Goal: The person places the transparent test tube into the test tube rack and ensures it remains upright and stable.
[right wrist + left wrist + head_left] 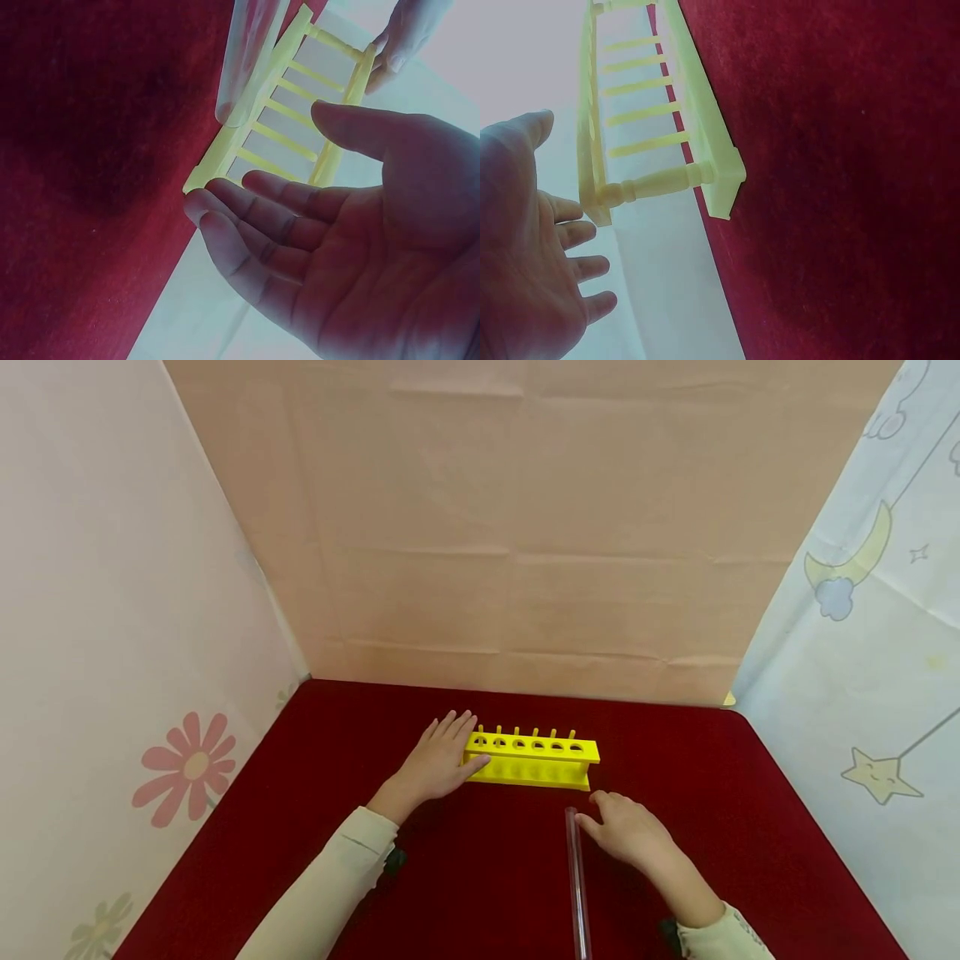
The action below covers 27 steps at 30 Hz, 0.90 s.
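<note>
A: What covers the table (750, 827)?
B: A dark red, felt-like cloth, edge to edge.
A: And what lies directly on it?
B: A yellow test-tube rack (532, 760) with 6 holes, standing upright near the back, and 1 clear glass tube (577, 885) lying flat in front of it.

Both hands flat and open-fingered: left (438, 760) forward, right (628, 831) nearer.

No readable txt, labels or nos. anywhere.
</note>
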Each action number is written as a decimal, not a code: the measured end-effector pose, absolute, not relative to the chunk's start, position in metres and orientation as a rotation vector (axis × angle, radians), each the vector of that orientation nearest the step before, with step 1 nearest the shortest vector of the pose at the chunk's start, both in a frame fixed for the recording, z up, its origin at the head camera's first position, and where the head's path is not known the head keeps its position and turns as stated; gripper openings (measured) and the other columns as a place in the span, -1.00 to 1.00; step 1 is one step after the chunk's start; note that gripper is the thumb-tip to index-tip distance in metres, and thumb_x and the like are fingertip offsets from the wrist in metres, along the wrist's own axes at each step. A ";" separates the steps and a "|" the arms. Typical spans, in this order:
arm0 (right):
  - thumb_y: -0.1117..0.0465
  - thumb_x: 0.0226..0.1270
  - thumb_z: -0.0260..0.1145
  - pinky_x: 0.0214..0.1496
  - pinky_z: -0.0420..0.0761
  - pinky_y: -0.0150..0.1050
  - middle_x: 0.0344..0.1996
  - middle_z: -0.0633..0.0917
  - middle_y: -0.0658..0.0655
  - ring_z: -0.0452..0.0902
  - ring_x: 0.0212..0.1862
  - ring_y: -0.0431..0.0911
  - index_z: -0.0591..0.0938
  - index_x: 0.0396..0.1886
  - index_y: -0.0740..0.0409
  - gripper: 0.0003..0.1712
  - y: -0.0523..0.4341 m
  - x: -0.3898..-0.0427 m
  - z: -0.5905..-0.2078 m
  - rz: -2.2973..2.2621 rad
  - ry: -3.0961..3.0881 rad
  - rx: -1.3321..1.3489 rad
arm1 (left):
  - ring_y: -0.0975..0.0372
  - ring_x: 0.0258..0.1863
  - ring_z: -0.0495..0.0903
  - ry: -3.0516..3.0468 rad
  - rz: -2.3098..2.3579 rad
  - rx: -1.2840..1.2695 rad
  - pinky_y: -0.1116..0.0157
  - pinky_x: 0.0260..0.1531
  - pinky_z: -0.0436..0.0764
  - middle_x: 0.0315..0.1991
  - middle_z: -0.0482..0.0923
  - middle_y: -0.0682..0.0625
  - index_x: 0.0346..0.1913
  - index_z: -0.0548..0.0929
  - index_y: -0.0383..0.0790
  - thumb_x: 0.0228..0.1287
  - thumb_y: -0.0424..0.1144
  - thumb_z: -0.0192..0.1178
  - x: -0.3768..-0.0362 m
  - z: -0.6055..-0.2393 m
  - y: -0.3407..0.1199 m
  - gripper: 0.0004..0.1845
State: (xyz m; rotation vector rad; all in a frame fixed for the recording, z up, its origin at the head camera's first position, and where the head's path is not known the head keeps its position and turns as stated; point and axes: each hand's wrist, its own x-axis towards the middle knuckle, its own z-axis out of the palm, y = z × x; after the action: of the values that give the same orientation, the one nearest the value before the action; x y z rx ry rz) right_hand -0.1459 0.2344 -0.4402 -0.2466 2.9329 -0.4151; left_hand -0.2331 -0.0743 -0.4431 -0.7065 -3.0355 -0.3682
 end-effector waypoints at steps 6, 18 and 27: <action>-0.05 0.42 0.32 -0.08 0.65 0.11 -0.08 0.71 0.28 0.67 -0.14 0.13 0.61 0.07 0.34 -0.47 0.231 -0.146 -0.443 -0.404 2.931 -0.248 | 0.02 0.62 -0.06 -3.042 -0.361 -0.699 -0.04 0.55 -0.02 0.64 -0.02 -0.04 0.63 0.04 -0.14 0.49 0.36 -0.15 -0.235 -0.446 -0.073 -0.11; -0.09 0.41 0.32 -0.36 0.57 -0.07 -0.34 0.69 0.14 0.54 -0.42 -0.06 0.63 -0.07 0.26 -0.53 0.222 -0.145 -0.442 -0.391 2.904 -0.214 | 0.01 0.61 -0.04 -3.044 -0.352 -0.703 -0.05 0.55 0.01 0.63 -0.01 -0.06 0.63 0.04 -0.16 0.50 0.34 -0.14 -0.236 -0.447 -0.071 -0.12; -0.10 0.40 0.34 -0.48 0.42 -0.17 -0.57 0.51 0.07 0.40 -0.53 -0.07 0.59 -0.29 0.20 -0.58 0.217 -0.141 -0.440 -0.361 2.901 -0.198 | 0.00 0.61 -0.01 -3.038 -0.352 -0.692 -0.04 0.55 0.02 0.63 0.02 -0.07 0.63 0.04 -0.18 0.50 0.34 -0.13 -0.238 -0.449 -0.069 -0.11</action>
State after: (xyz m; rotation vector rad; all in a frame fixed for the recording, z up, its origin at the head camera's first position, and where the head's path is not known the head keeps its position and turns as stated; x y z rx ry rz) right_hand -0.1411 0.2166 -0.4401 -0.1976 2.9006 -0.3605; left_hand -0.2377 -0.0693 -0.4492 -0.6924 -3.0382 -0.3518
